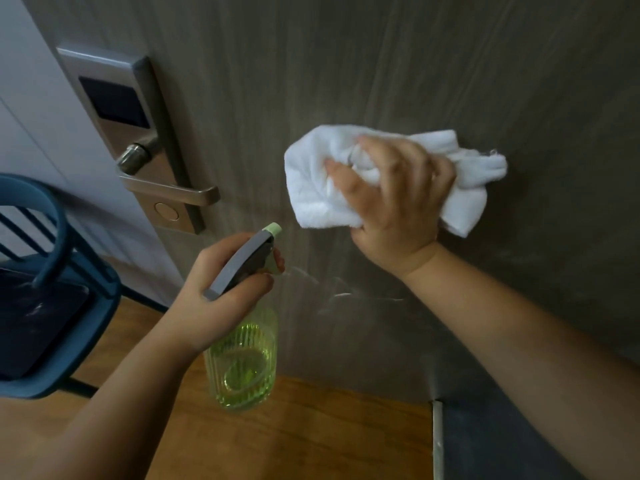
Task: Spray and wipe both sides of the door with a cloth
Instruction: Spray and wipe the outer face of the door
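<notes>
While the spray bottle [242,355] is being gripped by the left hand [221,289] at lower centre, the door [346,64] (wet streaks showing) is being wiped with the cloth [318,181] clutched by the right hand [394,202], its far side presumably untouched.

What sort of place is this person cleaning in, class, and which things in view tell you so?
Probably a hotel or rented room: the door carries an electronic card lock with a lever handle, beside a blue chair on wood flooring.

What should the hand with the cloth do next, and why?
Probably slide the cloth down and a bit left. The right hand presses it on the door, and wet streaks shine just below, near the bottle held by the left hand.
</notes>
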`<action>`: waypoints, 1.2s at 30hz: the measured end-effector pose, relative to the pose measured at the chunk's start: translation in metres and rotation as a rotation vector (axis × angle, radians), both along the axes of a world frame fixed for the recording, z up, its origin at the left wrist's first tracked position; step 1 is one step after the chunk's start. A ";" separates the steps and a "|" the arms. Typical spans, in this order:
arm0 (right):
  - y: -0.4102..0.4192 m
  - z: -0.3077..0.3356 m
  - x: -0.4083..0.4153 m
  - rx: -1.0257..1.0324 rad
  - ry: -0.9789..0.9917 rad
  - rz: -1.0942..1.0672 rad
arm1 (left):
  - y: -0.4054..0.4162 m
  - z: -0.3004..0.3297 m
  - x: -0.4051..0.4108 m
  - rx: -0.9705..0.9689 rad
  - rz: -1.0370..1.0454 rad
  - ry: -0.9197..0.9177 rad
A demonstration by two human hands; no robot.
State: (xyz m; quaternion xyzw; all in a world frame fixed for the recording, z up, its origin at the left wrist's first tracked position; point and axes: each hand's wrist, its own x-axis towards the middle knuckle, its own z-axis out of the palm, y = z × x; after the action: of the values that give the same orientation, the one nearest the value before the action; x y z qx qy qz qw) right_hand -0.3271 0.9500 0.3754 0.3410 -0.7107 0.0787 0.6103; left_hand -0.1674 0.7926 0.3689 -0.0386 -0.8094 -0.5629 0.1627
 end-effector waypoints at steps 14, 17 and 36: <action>0.015 -0.102 0.024 0.378 -0.307 -0.051 | -0.047 -0.070 0.035 -0.020 0.093 -0.109; 0.000 -0.086 0.043 0.168 -0.547 -0.062 | -0.061 -0.082 0.035 -0.016 0.078 -0.117; -0.047 -0.121 0.043 -0.439 -0.564 0.160 | -0.101 -0.183 -0.003 0.013 0.064 0.075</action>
State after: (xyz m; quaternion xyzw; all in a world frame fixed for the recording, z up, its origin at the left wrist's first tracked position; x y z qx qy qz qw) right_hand -0.2837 0.9034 0.2549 0.2211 -0.7883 0.3679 0.4409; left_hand -0.1707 0.6919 0.1854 -0.0325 -0.7999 -0.5608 0.2112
